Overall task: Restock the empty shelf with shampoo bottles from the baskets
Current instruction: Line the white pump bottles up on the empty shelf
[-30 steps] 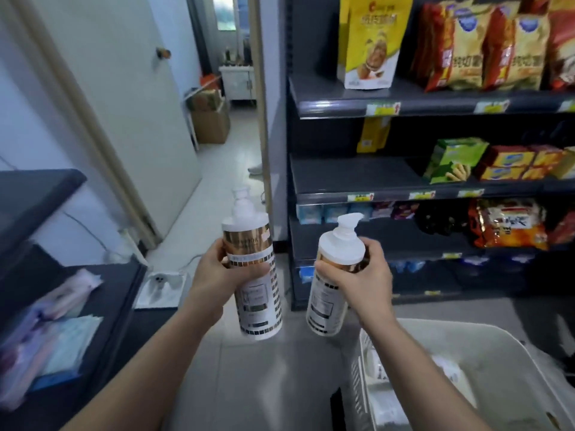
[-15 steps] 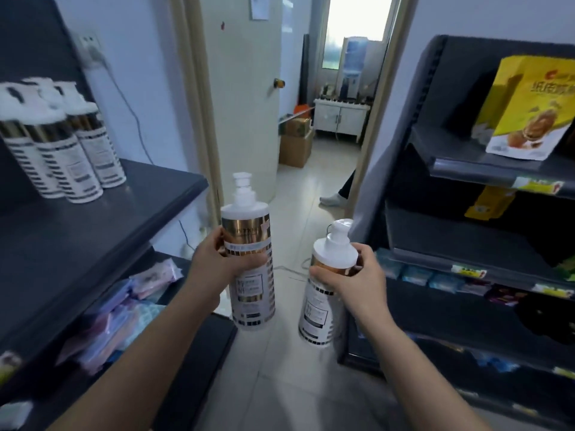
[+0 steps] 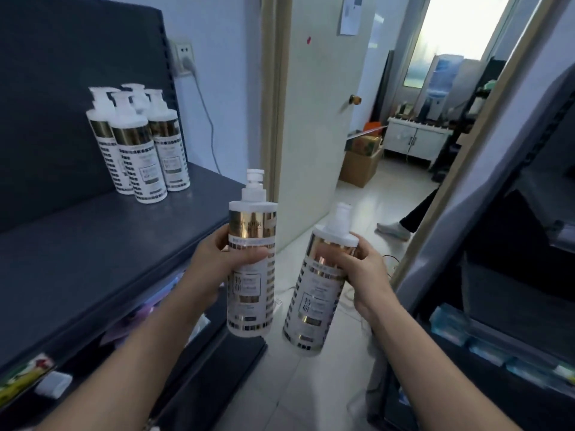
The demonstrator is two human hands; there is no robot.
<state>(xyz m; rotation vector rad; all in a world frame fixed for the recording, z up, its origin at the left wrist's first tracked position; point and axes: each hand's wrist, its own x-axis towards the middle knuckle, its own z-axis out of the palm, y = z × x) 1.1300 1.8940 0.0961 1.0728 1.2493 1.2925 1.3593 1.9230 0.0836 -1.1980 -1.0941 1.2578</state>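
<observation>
**Two bottles aloft, a tight cluster ahead**

Our left hand [image 3: 217,259] wraps the gold band of one shampoo bottle [image 3: 249,293], held upright. Our right hand [image 3: 361,269] grips a second bottle [image 3: 314,306] near its collar, tilted. Both hang in the air just beside the dark shelf [image 3: 93,244]. Setting both down at once, we could topple the standing bottles [image 3: 140,150] at the back, or let the tilted one slip.

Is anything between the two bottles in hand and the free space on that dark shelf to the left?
Nothing visible. The left hand holds the left bottle and the right hand the right bottle in open air beside the dark shelf; stocked bottles stand grouped toward its back.
</observation>
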